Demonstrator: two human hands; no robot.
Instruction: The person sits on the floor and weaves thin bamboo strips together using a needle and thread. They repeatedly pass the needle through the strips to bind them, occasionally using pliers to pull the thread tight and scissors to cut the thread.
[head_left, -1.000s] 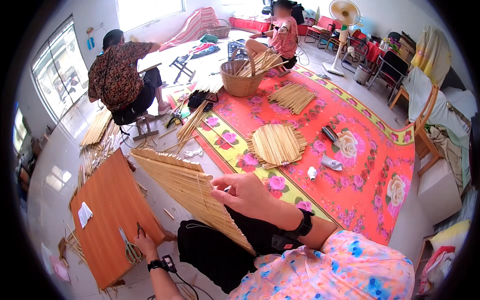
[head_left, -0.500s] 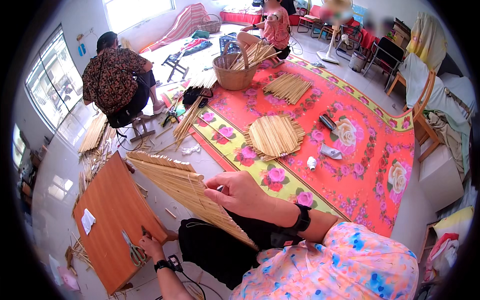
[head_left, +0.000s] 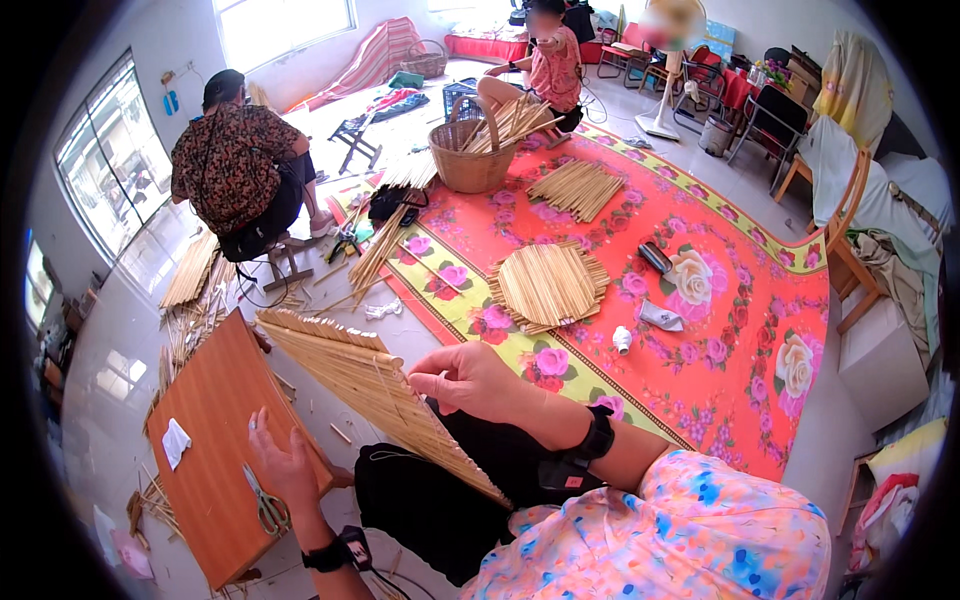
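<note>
A panel of pale sticks [head_left: 345,375] laid side by side leans slanted over my lap, its upper edge stepped. At its right edge my right hand [head_left: 470,385] has thumb and forefinger pinched together; what is between them is too small to make out. A fine thread shows on the panel near those fingertips. My left hand [head_left: 285,465] is raised over the near right edge of a brown wooden table [head_left: 215,420], fingers spread and nothing seen in them. Scissors [head_left: 268,505] with grey-green handles lie on the table beside that wrist. A crumpled white scrap [head_left: 176,442] lies farther left.
A rounded stick mat [head_left: 545,285], a stick bundle [head_left: 575,190], a white spool [head_left: 622,340] and a dark case [head_left: 655,257] lie on the red floral sheet [head_left: 730,385]. Beyond stands a wicker basket [head_left: 470,160] holding sticks. Two people sit farther off. Loose sticks litter the floor.
My left hand has lifted off the tabletop beside the scissors, moved up, and spread its fingers. The right hand stays pinched at the panel's edge, almost unmoved.
</note>
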